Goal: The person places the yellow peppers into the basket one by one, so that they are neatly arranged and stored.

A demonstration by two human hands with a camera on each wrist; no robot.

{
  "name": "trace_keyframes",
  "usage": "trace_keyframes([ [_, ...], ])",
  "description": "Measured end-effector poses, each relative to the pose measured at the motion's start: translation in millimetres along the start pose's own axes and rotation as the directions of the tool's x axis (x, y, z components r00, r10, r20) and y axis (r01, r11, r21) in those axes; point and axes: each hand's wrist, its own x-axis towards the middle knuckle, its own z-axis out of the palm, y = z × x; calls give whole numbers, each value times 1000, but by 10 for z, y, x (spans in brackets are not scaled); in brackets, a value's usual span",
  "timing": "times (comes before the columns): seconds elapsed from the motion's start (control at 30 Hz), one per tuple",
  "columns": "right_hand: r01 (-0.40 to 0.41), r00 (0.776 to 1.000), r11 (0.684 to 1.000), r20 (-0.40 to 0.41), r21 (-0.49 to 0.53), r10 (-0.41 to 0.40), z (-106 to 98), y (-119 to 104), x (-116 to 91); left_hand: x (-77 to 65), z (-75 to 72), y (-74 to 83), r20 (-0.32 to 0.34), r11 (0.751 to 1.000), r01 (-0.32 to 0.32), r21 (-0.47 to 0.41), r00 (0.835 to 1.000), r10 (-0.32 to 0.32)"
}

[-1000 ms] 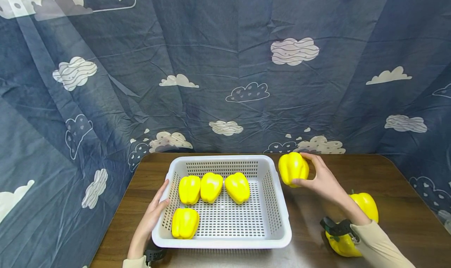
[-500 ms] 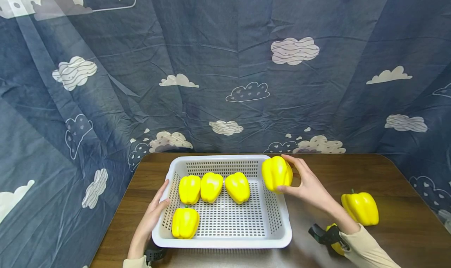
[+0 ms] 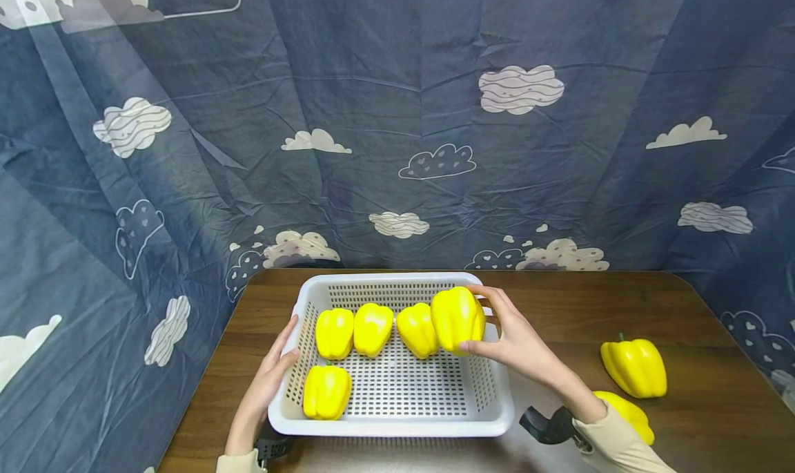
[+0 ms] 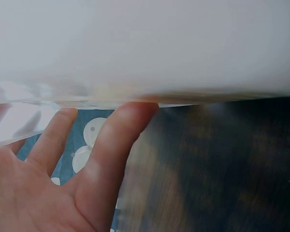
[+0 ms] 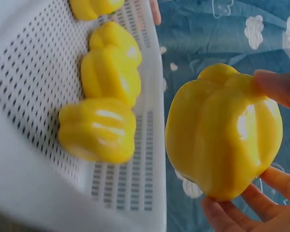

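My right hand [image 3: 518,338] holds a yellow bell pepper [image 3: 456,319] between thumb and fingers, above the right part of a white perforated basket [image 3: 397,428]. In the right wrist view, the held bell pepper [image 5: 222,135] is gripped from the side and below, apart from the basket. Several yellow bell peppers lie inside: three along the back, including one bell pepper [image 3: 373,329], and another bell pepper [image 3: 326,392] at front left. My left hand [image 3: 267,380] rests against the basket's left side, fingers fairly straight. In the left wrist view, its fingertips touch the white wall [image 4: 150,48].
Two more yellow bell peppers lie on the brown wooden table [image 3: 559,293] at right: one bell pepper [image 3: 635,367] in full sight, another bell pepper [image 3: 630,414] partly behind my right sleeve. A dark blue cloud-patterned curtain [image 3: 373,190] hangs behind the table.
My right hand has carried the bell pepper leftward and slightly down, from beside the basket to over its inside. My left hand and the basket have stayed put.
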Motion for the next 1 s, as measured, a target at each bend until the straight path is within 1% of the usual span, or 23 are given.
trace_keyframes([
  [0.2,-8,1000,1000,26,29,8,181,-103,13,3,3,10,-3,1000,5,1,1000,-5],
  [0.37,11,999,998,44,64,-14,344,-178,11,4,5,13,-3,1000,5,2,1000,-5],
  [0.5,10,998,995,60,100,-16,482,-223,11,1,1,8,-3,1000,3,-2,1000,-3],
  [0.83,25,995,990,95,140,-39,784,-310,8,-2,4,15,0,1000,1,-1,1000,-1],
  [1.0,-4,994,990,110,139,-11,902,-353,2,0,3,15,-3,1000,7,-2,1000,-7],
])
